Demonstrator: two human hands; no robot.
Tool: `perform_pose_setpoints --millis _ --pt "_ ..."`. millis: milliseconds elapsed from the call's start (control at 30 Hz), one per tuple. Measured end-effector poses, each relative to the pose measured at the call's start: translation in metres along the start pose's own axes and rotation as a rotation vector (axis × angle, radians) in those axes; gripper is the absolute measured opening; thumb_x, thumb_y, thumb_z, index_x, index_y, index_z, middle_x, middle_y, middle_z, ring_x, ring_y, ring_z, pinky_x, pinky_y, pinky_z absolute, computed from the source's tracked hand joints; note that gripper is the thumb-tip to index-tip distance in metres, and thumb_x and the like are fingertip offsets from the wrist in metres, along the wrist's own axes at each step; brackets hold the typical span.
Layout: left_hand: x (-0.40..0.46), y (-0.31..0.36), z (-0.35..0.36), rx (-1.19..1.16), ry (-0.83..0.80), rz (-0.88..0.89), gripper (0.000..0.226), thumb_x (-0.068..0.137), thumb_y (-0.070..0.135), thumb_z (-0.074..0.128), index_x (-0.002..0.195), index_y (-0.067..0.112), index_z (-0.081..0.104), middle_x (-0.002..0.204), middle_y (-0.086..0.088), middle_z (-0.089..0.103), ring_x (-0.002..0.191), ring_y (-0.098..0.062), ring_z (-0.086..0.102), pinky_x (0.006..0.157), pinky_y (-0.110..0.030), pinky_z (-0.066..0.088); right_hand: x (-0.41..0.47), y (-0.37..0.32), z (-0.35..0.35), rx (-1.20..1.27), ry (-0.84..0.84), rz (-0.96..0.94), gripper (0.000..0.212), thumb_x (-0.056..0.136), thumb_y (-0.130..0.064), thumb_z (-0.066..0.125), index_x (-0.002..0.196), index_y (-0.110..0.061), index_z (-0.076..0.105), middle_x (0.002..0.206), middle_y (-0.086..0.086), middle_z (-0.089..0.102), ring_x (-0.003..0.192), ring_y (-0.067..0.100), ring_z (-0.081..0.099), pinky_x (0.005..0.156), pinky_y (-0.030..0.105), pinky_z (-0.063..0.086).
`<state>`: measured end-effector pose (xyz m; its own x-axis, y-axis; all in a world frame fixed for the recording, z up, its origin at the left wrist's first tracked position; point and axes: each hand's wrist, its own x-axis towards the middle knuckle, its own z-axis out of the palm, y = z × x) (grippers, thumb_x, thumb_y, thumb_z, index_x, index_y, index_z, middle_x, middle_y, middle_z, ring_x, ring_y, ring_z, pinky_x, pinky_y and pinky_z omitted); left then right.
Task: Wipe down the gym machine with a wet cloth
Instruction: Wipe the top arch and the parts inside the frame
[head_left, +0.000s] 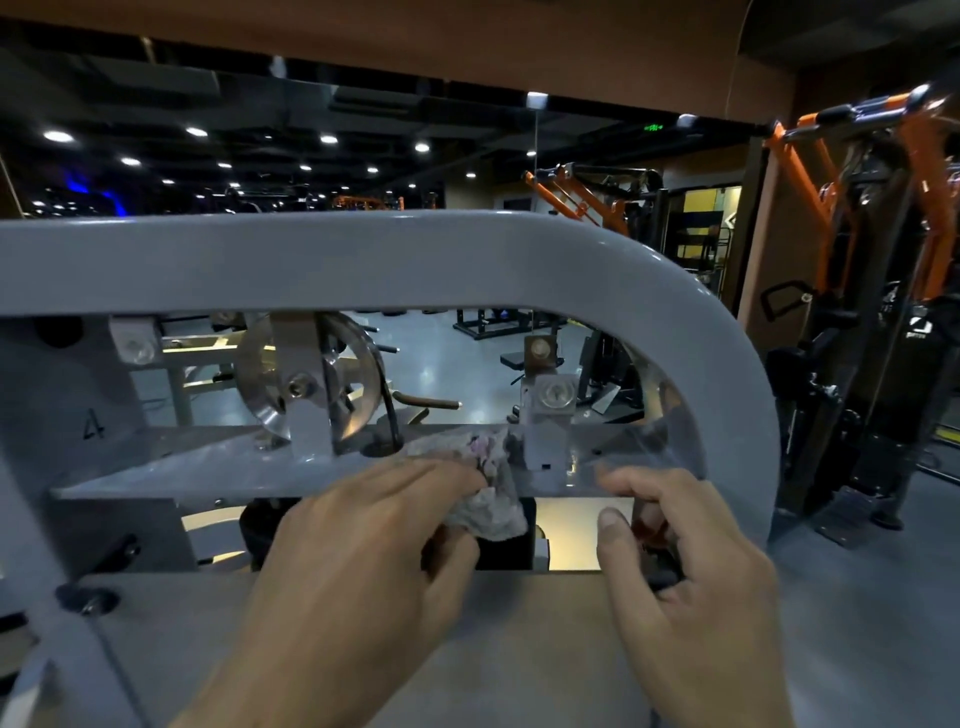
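So the left hand (358, 525) is gripping a crumpled grey cloth (488, 493) with pinkish bits in it, fingers curled over the top and thumb tucked underneath, and it's pressing the cloth onto the flat grey shelf (218, 462) of the gym machine (363, 260). The cloth is bunching up just past the fingertips, right against a small grey bracket block (543, 441) with a bolt on it. The right hand (691, 566) is sitting just right of the cloth, fingers hooked over the shelf edge and thumb pointing up, and there's something dark and reddish under the fingers, but honestly can't tell what it is. A shiny metal pulley wheel (311, 384) is standing up and to the left of the left hand. Orange gym equipment (919, 208) is way off to the right of the right hand.
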<state>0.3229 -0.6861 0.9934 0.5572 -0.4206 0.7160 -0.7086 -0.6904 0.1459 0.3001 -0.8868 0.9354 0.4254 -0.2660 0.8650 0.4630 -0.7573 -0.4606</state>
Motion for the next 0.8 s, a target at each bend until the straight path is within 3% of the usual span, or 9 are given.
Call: perform_pose_setpoints --millis 67,133,267,367,533,633,700,800 --pt "0.004 -0.001 0.001 0.034 0.009 -0.04 0.029 0.076 0.03 0.055 0.096 0.028 0.077 0.088 0.013 0.077 0.065 -0.01 0.066 0.052 -0.032 0.059 0.0 0.0 0.001 0.002 0.0 -0.019 0.019 0.082 -0.018 0.065 0.097 -0.029 0.069 0.091 -0.039 0.049 0.077 0.004 0.052 0.065 0.011 0.04" --pt "0.015 -0.002 0.003 0.069 -0.013 -0.112 0.022 0.078 0.024 0.059 0.093 0.027 0.075 0.071 0.01 0.073 0.056 -0.015 0.062 0.057 -0.032 0.057 0.001 0.0 0.001 0.011 0.003 -0.03 0.016 0.085 -0.025 0.058 0.097 -0.028 0.068 0.092 -0.039 0.047 0.076 0.003 0.051 0.067 0.012 0.04" --pt "0.038 -0.004 0.009 0.053 -0.048 -0.215 0.019 0.086 0.017 0.056 0.094 0.021 0.073 0.047 0.007 0.052 0.053 -0.016 0.05 0.053 -0.02 0.036 0.001 0.001 0.002 0.022 0.0 -0.031 0.017 0.085 -0.027 0.056 0.097 -0.026 0.069 0.092 -0.039 0.048 0.076 0.004 0.05 0.068 0.008 0.038" --pt "0.03 -0.006 0.001 -0.003 -0.07 -0.187 0.02 0.083 0.015 0.057 0.089 0.023 0.075 0.046 0.014 0.05 0.051 -0.006 0.05 0.053 -0.01 0.038 0.001 0.001 0.002 0.03 0.006 -0.027 0.018 0.085 -0.027 0.056 0.097 -0.026 0.069 0.092 -0.038 0.048 0.075 0.005 0.05 0.065 0.005 0.038" --pt "0.008 -0.011 -0.018 -0.009 -0.159 -0.16 0.021 0.076 0.022 0.054 0.083 0.034 0.069 0.055 0.011 0.062 0.044 -0.012 0.048 0.043 -0.03 0.045 0.001 0.003 0.003 0.015 0.015 -0.051 0.018 0.085 -0.026 0.056 0.097 -0.025 0.07 0.091 -0.039 0.047 0.074 0.003 0.049 0.065 0.008 0.037" --pt "0.018 -0.013 -0.011 0.066 -0.106 -0.196 0.023 0.077 0.013 0.065 0.087 0.031 0.075 0.049 0.01 0.055 0.047 -0.013 0.051 0.042 -0.021 0.039 0.0 0.004 0.005 0.015 0.018 -0.045 0.019 0.085 -0.026 0.055 0.096 -0.024 0.07 0.09 -0.037 0.046 0.076 0.002 0.049 0.069 0.007 0.037" --pt "0.03 -0.012 -0.005 0.114 -0.119 -0.225 0.031 0.08 0.012 0.064 0.101 0.03 0.077 0.057 0.011 0.059 0.052 -0.01 0.05 0.049 -0.02 0.043 0.0 0.004 0.005 0.011 0.015 -0.041 0.019 0.085 -0.026 0.055 0.096 -0.024 0.071 0.089 -0.037 0.046 0.076 0.001 0.05 0.07 0.007 0.037" --pt "0.048 -0.014 0.005 0.198 -0.211 -0.235 0.035 0.086 0.013 0.052 0.112 0.025 0.071 0.082 -0.003 0.067 0.076 -0.024 0.058 0.068 -0.037 0.053 0.0 0.004 0.005 0.012 0.014 -0.037 0.018 0.085 -0.026 0.056 0.096 -0.023 0.071 0.089 -0.036 0.047 0.076 0.001 0.05 0.07 0.007 0.037"
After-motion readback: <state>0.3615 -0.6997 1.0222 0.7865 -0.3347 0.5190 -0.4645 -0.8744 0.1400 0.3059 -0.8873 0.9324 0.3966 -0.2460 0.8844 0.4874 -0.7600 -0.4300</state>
